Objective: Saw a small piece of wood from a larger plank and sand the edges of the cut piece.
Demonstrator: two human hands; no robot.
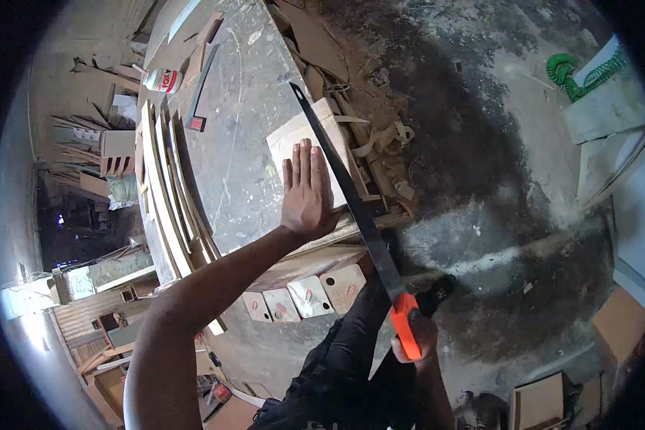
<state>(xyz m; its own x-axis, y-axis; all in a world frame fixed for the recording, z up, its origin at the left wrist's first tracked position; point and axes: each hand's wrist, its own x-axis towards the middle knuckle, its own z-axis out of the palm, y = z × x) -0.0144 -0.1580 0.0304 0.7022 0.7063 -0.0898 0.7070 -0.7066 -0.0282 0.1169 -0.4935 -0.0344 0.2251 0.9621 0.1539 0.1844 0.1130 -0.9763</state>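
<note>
One saw point(371, 236) is gripped by the right hand point(426, 337); one board point(288, 133), at the near right corner of the desk point(236, 129), lies under the left hand point(307, 206), fingers straight. One tub point(153, 79) bears red lettering.

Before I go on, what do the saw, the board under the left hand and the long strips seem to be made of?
Saw blade: probably steel, thin and dark with a dull look.
Saw handle: likely plastic, smooth and bright orange.
Board: probably bare wood or plywood, pale and matt; which, I can't tell.
Strips: likely unfinished wood, pale tan without gloss.
</note>
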